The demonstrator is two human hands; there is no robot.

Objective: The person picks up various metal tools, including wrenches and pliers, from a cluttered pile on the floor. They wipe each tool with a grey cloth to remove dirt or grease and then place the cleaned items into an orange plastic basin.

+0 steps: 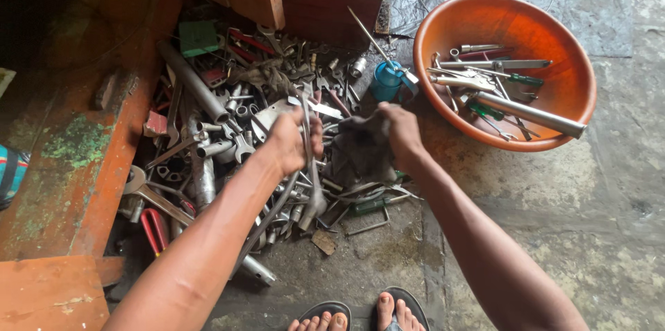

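Toes in sandals (360, 314) at bottom edge of concrete floor (589, 220); forearms reach fwd over tool pile (228, 151) heaped on floor beside rusty orange frame (90, 165); left hand (291, 140) fingers closed round long metal wrench (310, 165), hanging approx. vertical above pile; right hand (402, 133) fingers pinch dark rag (360, 147), just beside wrench; blue oil can (388, 80) beyond; orange basin (506, 71) w/ screwdrivers, pipe at far right.
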